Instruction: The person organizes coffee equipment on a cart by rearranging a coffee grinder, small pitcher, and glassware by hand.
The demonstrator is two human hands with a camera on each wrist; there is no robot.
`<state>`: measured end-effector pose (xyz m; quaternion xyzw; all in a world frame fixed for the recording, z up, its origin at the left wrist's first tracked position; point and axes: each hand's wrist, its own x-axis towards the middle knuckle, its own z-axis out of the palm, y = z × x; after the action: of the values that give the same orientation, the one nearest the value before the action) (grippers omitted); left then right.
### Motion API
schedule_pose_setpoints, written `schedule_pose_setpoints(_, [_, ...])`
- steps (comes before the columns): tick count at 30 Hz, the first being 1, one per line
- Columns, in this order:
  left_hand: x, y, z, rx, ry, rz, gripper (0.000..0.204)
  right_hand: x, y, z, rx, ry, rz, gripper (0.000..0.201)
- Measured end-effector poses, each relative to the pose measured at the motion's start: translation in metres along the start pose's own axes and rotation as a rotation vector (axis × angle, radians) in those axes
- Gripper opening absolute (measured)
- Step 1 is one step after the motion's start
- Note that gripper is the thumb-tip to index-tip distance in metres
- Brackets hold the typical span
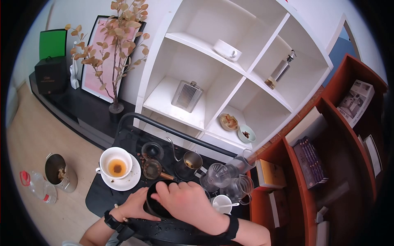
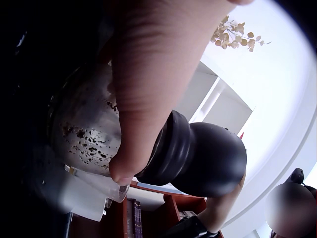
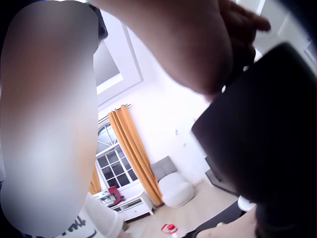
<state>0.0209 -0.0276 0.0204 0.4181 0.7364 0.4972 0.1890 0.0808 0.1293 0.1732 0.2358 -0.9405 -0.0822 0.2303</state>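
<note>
Over the front of the black tray (image 1: 96, 201), both hands are at a dark round vessel (image 1: 159, 208) with an open top. My left hand (image 1: 133, 205) grips its side. The right hand (image 1: 184, 203) curls its fingers over the rim. In the left wrist view, the left thumb (image 2: 136, 148) lies against a silvery round surface (image 2: 84, 141) with dark specks, beside a black rounded part (image 2: 213, 158). A large black shape (image 3: 262, 119) fills the right of the right wrist view. A white cup (image 1: 116, 162) with brown liquid stands on a saucer (image 1: 129, 184) to the left.
Behind the hands stand a gooseneck kettle (image 1: 186, 166), a ribbed glass dripper (image 1: 219, 175) and a glass server (image 1: 242, 186). A small white cup (image 1: 221, 201) holds a spoon. A metal bin (image 1: 69, 180) and a red-capped bottle (image 1: 43, 188) are at far left. White shelves (image 1: 176, 119) rise behind.
</note>
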Motion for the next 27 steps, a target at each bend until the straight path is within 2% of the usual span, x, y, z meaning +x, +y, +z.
schedule_pose_setpoints(1, [0.0, 0.0, 0.0, -0.031, 0.016, 0.002, 0.086, 0.001, 0.006, -0.002, -0.002, 0.001, -0.003, 0.032])
schedule_pose_setpoints(3, [-0.001, -0.001, 0.001, -0.017, 0.044, 0.007, 0.086, 0.002, 0.014, -0.002, 0.046, 0.03, -0.188, 0.031])
schedule_pose_setpoints(5, [-0.002, -0.004, 0.004, -0.003, 0.068, 0.012, 0.086, -0.001, 0.014, 0.005, 0.099, 0.057, -0.178, 0.032])
schedule_pose_setpoints(7, [-0.002, -0.012, 0.006, 0.12, 0.036, -0.009, 0.086, -0.003, 0.005, 0.004, 0.056, 0.017, -0.007, 0.032])
schedule_pose_setpoints(9, [0.002, -0.01, 0.004, 0.106, 0.014, 0.004, 0.086, -0.003, -0.005, 0.006, 0.038, 0.044, 0.025, 0.032])
schedule_pose_setpoints(12, [0.004, -0.007, 0.005, 0.09, 0.001, 0.023, 0.086, -0.002, -0.019, 0.005, -0.136, -0.072, 0.227, 0.032])
schedule_pose_setpoints(16, [0.001, -0.001, 0.001, 0.112, -0.009, -0.028, 0.086, -0.006, -0.016, 0.005, -0.142, -0.029, 0.235, 0.031])
schedule_pose_setpoints(18, [0.001, 0.001, 0.002, 0.069, 0.007, -0.006, 0.086, -0.012, -0.005, -0.002, 0.253, -0.06, 0.306, 0.032])
schedule_pose_setpoints(19, [0.001, 0.001, 0.002, 0.026, 0.027, 0.017, 0.086, -0.015, -0.001, -0.006, 0.25, -0.057, 0.302, 0.032])
schedule_pose_setpoints(21, [0.001, 0.0, 0.002, -0.055, 0.035, -0.011, 0.087, -0.027, 0.002, -0.013, 0.423, 0.133, 0.371, 0.061])
schedule_pose_setpoints(22, [0.002, -0.001, 0.002, -0.036, 0.027, -0.009, 0.088, -0.045, 0.0, -0.002, 0.549, 0.066, 0.439, 0.089])
schedule_pose_setpoints(25, [0.003, -0.006, 0.005, -0.042, 0.029, 0.015, 0.089, -0.06, -0.02, 0.022, 0.867, 0.054, 0.503, 0.103])
schedule_pose_setpoints(26, [0.004, -0.004, 0.005, -0.064, 0.043, 0.022, 0.089, -0.063, -0.024, 0.032, 0.926, 0.134, 0.509, 0.102])
schedule_pose_setpoints(27, [0.003, -0.002, 0.004, -0.085, 0.058, 0.028, 0.089, -0.066, -0.024, 0.037, 0.925, 0.138, 0.518, 0.102])
